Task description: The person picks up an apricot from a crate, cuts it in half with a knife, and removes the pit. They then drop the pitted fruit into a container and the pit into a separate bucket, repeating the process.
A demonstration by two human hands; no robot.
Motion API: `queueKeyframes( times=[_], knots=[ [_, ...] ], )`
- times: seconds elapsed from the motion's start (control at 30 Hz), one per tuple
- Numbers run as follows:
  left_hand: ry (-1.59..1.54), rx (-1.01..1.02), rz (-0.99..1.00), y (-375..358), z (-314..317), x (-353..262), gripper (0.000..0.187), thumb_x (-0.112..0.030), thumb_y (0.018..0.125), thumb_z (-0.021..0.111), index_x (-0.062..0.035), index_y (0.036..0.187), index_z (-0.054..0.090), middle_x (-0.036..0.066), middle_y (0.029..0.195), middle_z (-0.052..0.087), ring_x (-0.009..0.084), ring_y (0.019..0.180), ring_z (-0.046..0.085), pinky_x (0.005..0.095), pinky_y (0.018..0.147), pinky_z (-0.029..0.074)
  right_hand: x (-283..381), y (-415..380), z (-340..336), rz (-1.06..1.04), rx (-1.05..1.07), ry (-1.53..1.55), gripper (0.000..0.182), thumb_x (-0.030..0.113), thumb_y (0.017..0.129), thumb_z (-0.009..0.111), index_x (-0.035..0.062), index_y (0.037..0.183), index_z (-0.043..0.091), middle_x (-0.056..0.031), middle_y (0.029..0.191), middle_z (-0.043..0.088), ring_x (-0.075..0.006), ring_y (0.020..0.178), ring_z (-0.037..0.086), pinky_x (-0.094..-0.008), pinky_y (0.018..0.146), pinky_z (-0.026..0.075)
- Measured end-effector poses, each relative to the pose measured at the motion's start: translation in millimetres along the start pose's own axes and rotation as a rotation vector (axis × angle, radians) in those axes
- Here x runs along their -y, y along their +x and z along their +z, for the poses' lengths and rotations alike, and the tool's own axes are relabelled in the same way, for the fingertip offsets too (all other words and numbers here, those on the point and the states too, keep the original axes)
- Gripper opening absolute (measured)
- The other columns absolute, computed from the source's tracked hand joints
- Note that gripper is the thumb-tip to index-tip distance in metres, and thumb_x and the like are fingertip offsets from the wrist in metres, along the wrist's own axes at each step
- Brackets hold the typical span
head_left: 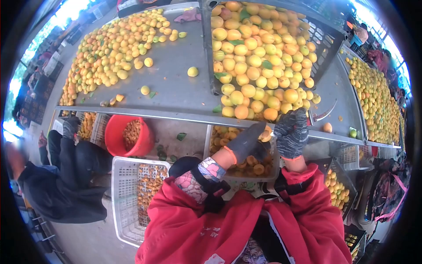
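Note:
My left hand [247,141], in a dark grey glove, is closed around a cut apricot [265,133] at the table's front edge. Close beside it is my right hand [292,133], in a striped grey-black glove, with its fingers curled shut. A curved knife [324,115] with a red handle sticks out on the right side of that hand, blade pointing away to the right. Most of the handle is hidden by the glove. Below both hands stands a crate [276,169] containing apricot halves. Just beyond them, whole apricots [252,90] spill from a tilted dark crate [327,48].
More apricots [110,48] spread over the metal table [176,90] at left. A red bucket [149,140] and a white crate [115,189] hold cut pieces. A person in dark clothes [61,193] sits at left. Another apricot pile [373,97] lies at right.

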State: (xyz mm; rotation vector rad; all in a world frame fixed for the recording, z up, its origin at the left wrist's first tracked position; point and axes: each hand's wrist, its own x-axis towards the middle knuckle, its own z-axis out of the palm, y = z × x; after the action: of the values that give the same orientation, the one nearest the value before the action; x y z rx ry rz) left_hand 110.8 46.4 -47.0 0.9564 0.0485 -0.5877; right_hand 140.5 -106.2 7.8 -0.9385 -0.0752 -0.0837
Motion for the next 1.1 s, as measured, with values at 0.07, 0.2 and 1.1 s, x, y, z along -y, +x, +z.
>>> queueKeyframes(
  times=[0.07,0.2,1.1],
  knots=[
    [0.026,-0.051,0.008,-10,9,-8,0.044,-0.048,0.101,0.043,-0.0087,0.119,0.051,0.012,0.089,0.065,0.0242,0.065,0.066,0.0351,0.053,0.054,-6,2,-1,-0.002,-0.009,-0.002,0.037,0.037,0.101,0.054,0.0103,0.076,0.048,0.0003,0.058,0.044,-0.0117,0.047,0.042,-0.0261,0.043,0.035],
    [0.137,-0.155,-0.025,-17,22,-21,0.043,-0.041,0.102,0.042,-0.0056,0.124,0.051,0.013,0.096,0.061,0.0192,0.062,0.065,0.0296,0.054,0.052,-4,-1,6,-0.058,-0.062,-0.022,0.022,0.027,0.096,0.062,0.0068,0.089,0.055,-0.0038,0.069,0.054,-0.017,0.056,0.05,-0.0312,0.049,0.042],
    [-0.474,-0.087,-0.271,-1,20,2,0.029,-0.047,0.1,0.046,-0.0196,0.102,0.055,0.0,0.071,0.049,0.0078,0.051,0.038,0.0222,0.044,0.027,-31,-2,-11,0.007,0.39,0.291,0.013,0.019,0.095,0.062,0.0061,0.096,0.058,-0.0022,0.073,0.054,-0.0149,0.066,0.051,-0.0288,0.058,0.041]
  ],
)
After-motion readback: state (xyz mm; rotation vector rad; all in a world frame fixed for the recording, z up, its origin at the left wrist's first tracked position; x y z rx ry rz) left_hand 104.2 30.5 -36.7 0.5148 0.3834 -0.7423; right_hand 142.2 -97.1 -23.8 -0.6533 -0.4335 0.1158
